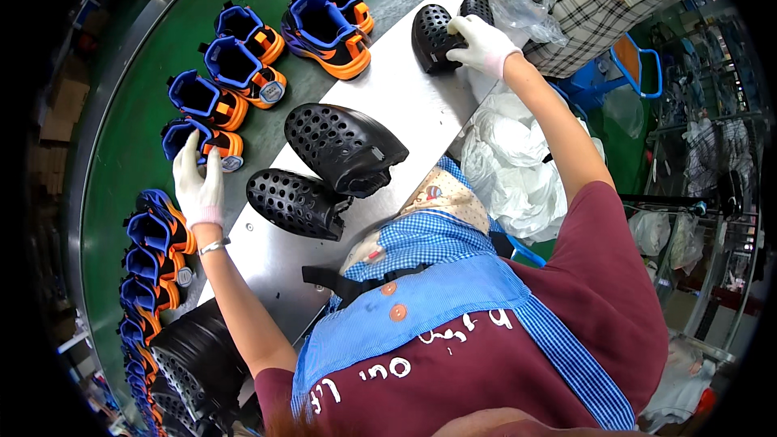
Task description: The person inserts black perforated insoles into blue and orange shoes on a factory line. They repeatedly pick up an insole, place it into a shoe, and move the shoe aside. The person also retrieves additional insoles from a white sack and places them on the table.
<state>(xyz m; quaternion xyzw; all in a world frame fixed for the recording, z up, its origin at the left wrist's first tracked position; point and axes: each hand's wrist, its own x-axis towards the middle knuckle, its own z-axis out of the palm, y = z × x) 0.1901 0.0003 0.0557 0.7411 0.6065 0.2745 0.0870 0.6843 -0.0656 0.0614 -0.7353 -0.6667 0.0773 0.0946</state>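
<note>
My left hand (200,190), in a white glove, reaches to a blue, black and orange high-top shoe (174,139) on the green surface. Its fingers lie at the rim of the shoe's opening, with the thumb on the other side of that rim. My right hand (484,47), also gloved, grips a black shoe form (433,36) full of round holes at the far end of the metal bench. A second form (476,8) lies just beyond it. Between my hands, two more perforated forms, one larger (340,142) and one smaller (290,201), rest on the bench.
More matching shoes (324,28) line the green conveyor (129,105), several in a row at lower left. Black forms (198,352) are piled beside my left arm. White plastic bags (514,166) hang at the bench's right. A person in a checked apron (603,8) is near a blue stool (595,85).
</note>
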